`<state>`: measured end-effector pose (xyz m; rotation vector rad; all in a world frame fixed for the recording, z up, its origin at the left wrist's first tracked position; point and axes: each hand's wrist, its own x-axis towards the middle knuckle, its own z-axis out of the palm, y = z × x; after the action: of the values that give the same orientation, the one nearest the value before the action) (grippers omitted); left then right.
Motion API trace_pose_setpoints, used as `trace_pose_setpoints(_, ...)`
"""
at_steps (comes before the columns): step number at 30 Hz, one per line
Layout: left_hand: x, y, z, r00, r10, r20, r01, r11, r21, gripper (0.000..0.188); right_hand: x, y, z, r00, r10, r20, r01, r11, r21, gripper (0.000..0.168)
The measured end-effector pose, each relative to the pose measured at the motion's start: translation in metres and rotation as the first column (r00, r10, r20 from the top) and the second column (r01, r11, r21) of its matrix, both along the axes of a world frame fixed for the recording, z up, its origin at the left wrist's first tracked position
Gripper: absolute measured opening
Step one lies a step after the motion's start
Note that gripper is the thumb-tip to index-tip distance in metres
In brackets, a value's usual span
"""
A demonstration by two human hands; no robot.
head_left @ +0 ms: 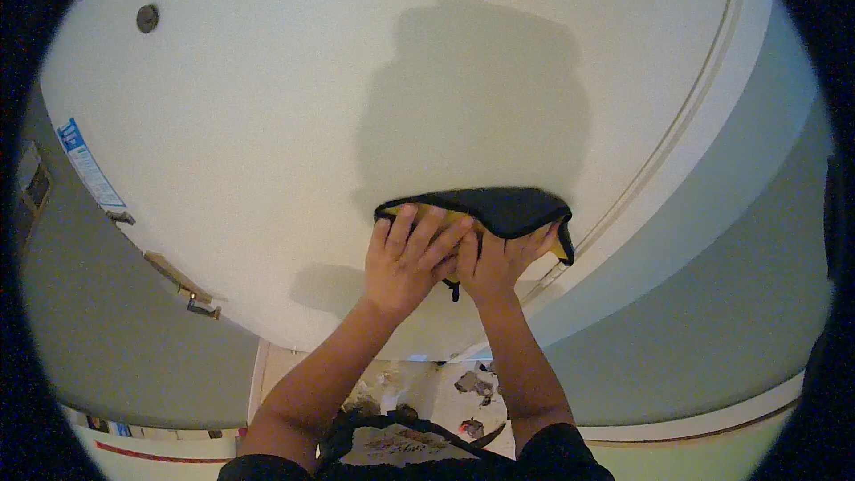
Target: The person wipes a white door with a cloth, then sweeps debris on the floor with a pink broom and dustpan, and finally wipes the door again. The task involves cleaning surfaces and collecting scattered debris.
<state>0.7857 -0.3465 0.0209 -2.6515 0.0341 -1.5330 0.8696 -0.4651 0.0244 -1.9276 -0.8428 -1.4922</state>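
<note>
My left hand [401,267] and my right hand [497,260] are side by side on a cloth [514,207] that is dark on one face and yellow on the other, with black edging. Its dark face shows along the top, where it folds over. Yellow shows between my fingers, and a short black loop hangs below. Behind it stands a white door [267,127]; whether the whole cloth touches the door cannot be told. My fingertips are on the yellow side, with the thumbs close together.
A round metal fitting [147,18] sits at the door's upper left. Along its left edge are a blue-and-white label [93,164] and a metal handle [203,306]. The door frame [668,240] runs down the right. Dark scraps [474,384] lie on the floor below.
</note>
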Motion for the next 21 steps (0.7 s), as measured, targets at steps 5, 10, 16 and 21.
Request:
trace_pose_setpoints(5, -0.024, 0.023, -0.023, 0.984, -0.068, -0.162, 0.076, 0.996, 0.046, 0.045, -0.022, 0.014, -0.062, 0.985, -0.049, -0.165, 0.033, 0.995, -0.096, 0.033)
trace_pose_setpoints(10, -0.058, 0.047, -0.063, 0.974, -0.058, -0.221, 0.066, 0.997, 0.031, 0.046, -0.047, 0.025, -0.115, 0.948, 0.034, -0.318, -0.113, 0.966, -0.233, 0.032)
trace_pose_setpoints(16, -0.088, 0.085, -0.07, 0.985, 0.033, -0.168, -0.035, 0.999, -0.01, 0.042, -0.071, 0.064, -0.105, 0.934, 0.142, -0.327, -0.235, 0.936, -0.264, 0.025)
trace_pose_setpoints(21, -0.081, 0.119, -0.007, 0.989, 0.114, -0.095, -0.124, 0.987, -0.104, 0.035, -0.085, 0.12, -0.012, 0.98, 0.155, -0.123, -0.17, 0.977, -0.126, 0.025)
